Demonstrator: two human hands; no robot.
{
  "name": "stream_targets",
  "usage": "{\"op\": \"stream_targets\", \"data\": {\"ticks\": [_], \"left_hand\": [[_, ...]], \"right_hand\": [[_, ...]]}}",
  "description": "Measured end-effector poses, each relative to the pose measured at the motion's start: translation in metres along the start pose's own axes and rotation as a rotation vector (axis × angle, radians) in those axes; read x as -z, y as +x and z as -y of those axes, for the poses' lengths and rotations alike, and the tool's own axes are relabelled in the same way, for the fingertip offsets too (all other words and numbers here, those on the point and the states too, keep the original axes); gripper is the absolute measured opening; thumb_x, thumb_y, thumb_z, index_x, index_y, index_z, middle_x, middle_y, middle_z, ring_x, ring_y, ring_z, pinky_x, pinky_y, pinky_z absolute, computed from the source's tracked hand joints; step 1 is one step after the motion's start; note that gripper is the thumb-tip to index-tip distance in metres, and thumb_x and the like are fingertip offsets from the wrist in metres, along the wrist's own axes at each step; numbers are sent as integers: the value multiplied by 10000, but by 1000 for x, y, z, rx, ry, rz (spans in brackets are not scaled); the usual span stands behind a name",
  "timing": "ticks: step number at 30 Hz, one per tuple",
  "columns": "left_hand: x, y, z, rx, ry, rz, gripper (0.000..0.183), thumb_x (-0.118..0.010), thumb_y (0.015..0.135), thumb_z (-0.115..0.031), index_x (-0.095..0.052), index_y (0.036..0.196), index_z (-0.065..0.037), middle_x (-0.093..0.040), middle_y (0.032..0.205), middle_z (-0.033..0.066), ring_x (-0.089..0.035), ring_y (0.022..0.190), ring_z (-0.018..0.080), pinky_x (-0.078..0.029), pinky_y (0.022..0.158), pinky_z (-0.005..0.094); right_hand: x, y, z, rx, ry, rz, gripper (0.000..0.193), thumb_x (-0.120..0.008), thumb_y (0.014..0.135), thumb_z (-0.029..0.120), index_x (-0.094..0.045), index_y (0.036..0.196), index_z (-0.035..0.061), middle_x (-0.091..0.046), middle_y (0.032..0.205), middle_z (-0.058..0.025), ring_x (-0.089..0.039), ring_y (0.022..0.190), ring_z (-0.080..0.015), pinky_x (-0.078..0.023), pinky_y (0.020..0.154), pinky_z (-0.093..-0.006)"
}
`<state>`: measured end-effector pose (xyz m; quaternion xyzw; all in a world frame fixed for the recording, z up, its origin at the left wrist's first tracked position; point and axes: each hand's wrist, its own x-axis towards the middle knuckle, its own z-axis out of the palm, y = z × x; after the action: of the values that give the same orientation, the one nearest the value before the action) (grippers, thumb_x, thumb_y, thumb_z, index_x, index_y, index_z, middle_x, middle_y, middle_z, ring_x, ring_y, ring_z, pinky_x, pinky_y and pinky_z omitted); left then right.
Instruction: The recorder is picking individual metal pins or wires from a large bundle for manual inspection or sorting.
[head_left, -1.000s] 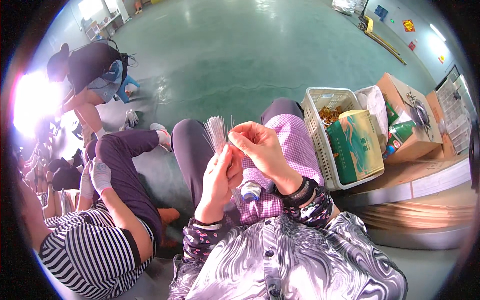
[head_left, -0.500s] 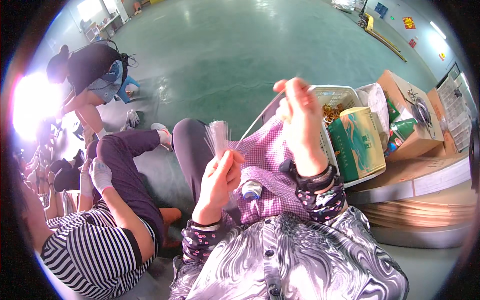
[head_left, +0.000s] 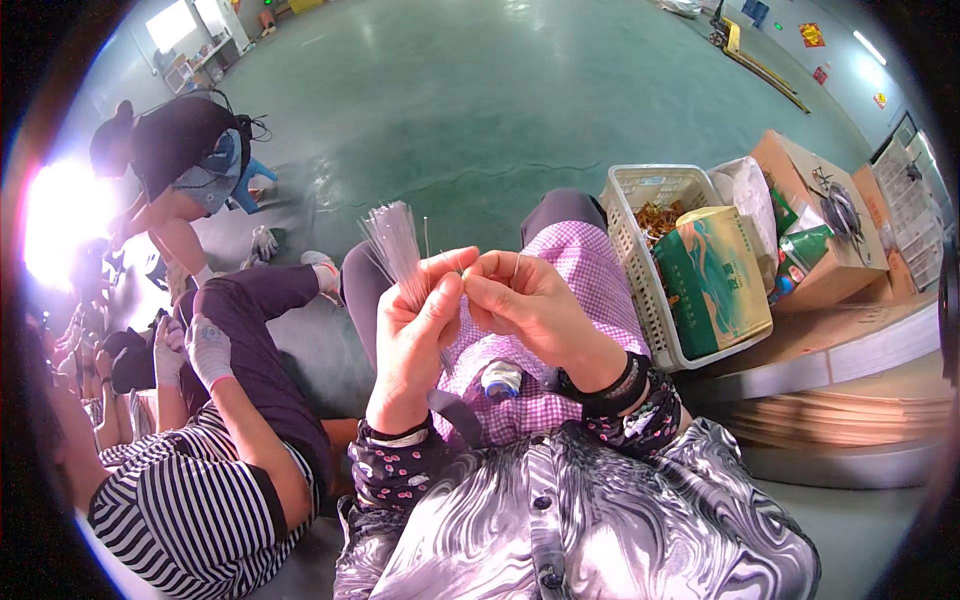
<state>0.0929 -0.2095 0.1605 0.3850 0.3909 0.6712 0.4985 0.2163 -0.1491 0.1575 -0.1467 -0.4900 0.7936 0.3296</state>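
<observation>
My left hand (head_left: 412, 340) is closed round a bundle of thin, translucent plastic strands (head_left: 392, 240), which fan out above its fingers. My right hand (head_left: 535, 310) meets it over my lap, thumb and fingertips pinched together against the left fingertips. A fine strand end (head_left: 517, 264) shows by the right fingers; most of it is hidden behind them. Another single strand (head_left: 426, 236) stands up apart from the bundle. Below the hands, a small white and blue thing (head_left: 502, 380) lies on the purple checked apron (head_left: 590, 270); its kind is unclear.
On my right stands a cream plastic basket (head_left: 652, 300) holding a green and yellow box (head_left: 712, 285) and brownish bits (head_left: 660, 218). Beyond are an open carton (head_left: 835, 270) and stacked cardboard (head_left: 850, 425). A gloved co-worker (head_left: 200, 490) sits at left; another person (head_left: 185, 150) bends farther off.
My right hand has come down and left from its raised place to meet the left hand. The strand stretched between the hands is no longer drawn out. The left hand still holds the bundle.
</observation>
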Motion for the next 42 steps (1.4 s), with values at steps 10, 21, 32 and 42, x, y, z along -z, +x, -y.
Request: {"op": "stream_targets", "data": {"ticks": [10,21,32,42], "left_hand": [[2,2,-1,-98,-61,-96,181,-473,843,-113,-538,960,8,-393,533,-66,-281,421,-5,-194,380,153],[3,-6,0,-167,82,-141,205,-463,842,-81,-546,1016,-12,-341,526,-96,-251,443,-13,-172,404,160],[2,-9,2,-170,122,-123,223,-513,817,-63,-537,1028,7,-422,618,-85,-340,518,-15,-236,461,132],[10,-7,1,-172,82,80,65,-534,795,-50,-535,820,11,-495,830,29,-430,633,38,-340,530,157]], "right_hand": [[-3,-3,5,23,-171,5,164,-559,804,159,-564,827,-4,-483,611,32,-409,528,-18,-303,451,-159],[-9,-4,9,-23,-201,-54,154,-547,807,162,-565,815,10,-503,606,21,-441,536,-27,-328,465,-160],[-3,-5,5,16,-196,3,147,-548,806,156,-561,806,9,-466,608,50,-390,532,-7,-294,454,-157],[2,-10,2,5,-201,26,110,-567,794,122,-564,788,13,-474,625,63,-393,542,7,-300,457,-148]]}}
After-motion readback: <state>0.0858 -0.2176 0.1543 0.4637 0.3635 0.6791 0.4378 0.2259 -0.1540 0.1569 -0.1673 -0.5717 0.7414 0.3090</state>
